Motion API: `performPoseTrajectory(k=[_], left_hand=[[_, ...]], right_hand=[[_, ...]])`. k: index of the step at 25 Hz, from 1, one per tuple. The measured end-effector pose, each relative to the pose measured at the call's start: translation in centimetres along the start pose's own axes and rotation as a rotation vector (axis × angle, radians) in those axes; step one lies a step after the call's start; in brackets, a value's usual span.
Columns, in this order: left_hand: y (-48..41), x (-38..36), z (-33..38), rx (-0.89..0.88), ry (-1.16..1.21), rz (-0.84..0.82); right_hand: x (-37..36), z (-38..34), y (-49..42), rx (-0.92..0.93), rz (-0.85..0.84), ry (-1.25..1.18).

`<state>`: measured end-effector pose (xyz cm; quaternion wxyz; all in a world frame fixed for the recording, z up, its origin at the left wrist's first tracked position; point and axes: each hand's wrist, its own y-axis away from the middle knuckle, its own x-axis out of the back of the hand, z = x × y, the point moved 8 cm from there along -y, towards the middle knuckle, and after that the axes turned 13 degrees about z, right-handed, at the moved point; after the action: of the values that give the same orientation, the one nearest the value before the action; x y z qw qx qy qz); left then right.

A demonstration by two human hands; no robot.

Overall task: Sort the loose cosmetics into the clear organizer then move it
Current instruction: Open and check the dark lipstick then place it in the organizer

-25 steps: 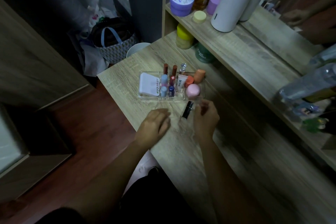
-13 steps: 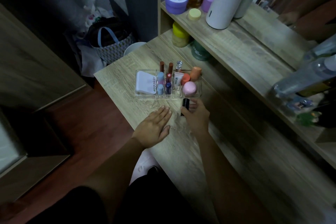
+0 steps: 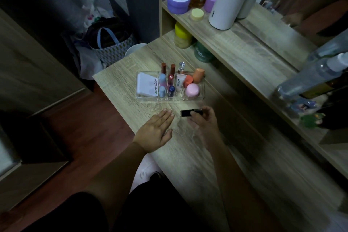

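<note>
Right hand [image 3: 204,124]: fingers pinched on black lipstick tube [image 3: 190,113], held level at 6 o'clock of clear organizer [image 3: 170,98]. Left hand [image 3: 155,132]: flat on desk [image 3: 131,111], fingers extended and nearly together, empty.

So the clear acrylic organizer tray [image 3: 170,98] sits flat on my desk, long side facing me, and it's pretty much full. Far left compartment of the organizer has a white rounded-square compact [image 3: 146,85] lying flat. The narrow slots next to it hold two pale blue capped tubes [image 3: 162,83], a dark blue one [image 3: 171,90], two brownish-red lipsticks [image 3: 171,73] standing up, a clear-capped gloss [image 3: 181,67] and a small white squeeze tube [image 3: 179,83]. Right end of the organizer has a round pink ball-shaped pot [image 3: 192,90], an orange-capped thing [image 3: 188,80] and a peach tube [image 3: 198,75] leaning. Just in front of the organizer, the little black lipstick tube [image 3: 186,113] is lying sideways, pinched in my right hand [image 3: 204,120].
</note>
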<state>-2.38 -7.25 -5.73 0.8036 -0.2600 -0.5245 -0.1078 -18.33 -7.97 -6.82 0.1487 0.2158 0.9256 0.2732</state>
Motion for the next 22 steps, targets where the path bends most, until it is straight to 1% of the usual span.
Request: performPoseTrajectory(k=[3, 6, 10, 12, 14, 16, 20, 22], left_hand=[[0.0, 0.1, 0.1, -0.006, -0.003, 0.006], [0.0, 0.2, 0.1, -0.008, 0.004, 0.025], [0.0, 0.2, 0.1, -0.010, 0.013, 0.028], [0.1, 0.2, 0.1, -0.012, 0.010, 0.031], [0.0, 0.2, 0.2, -0.013, 0.001, 0.034], [0.0, 0.3, 0.2, -0.014, 0.004, 0.042], [0.0, 0.2, 0.1, -0.009, 0.018, 0.046], [0.0, 0.2, 0.1, -0.010, 0.016, 0.044]], right_hand=[[0.0, 0.0, 0.1, -0.019, 0.022, 0.005], [-0.7, 0.1, 0.3, -0.077, -0.020, -0.107], [-1.4, 0.7, 1.2, -0.256, -0.037, -0.234], [-1.4, 1.0, 1.6, -0.325, -0.027, -0.210], [-1.6, 1.1, 1.9, -0.341, -0.049, -0.200], [-1.9, 1.0, 2.1, -0.348, -0.076, -0.257], [-2.4, 0.1, 2.5, -0.313, -0.189, -0.253], [-2.6, -0.2, 2.3, -0.285, -0.211, -0.219]])
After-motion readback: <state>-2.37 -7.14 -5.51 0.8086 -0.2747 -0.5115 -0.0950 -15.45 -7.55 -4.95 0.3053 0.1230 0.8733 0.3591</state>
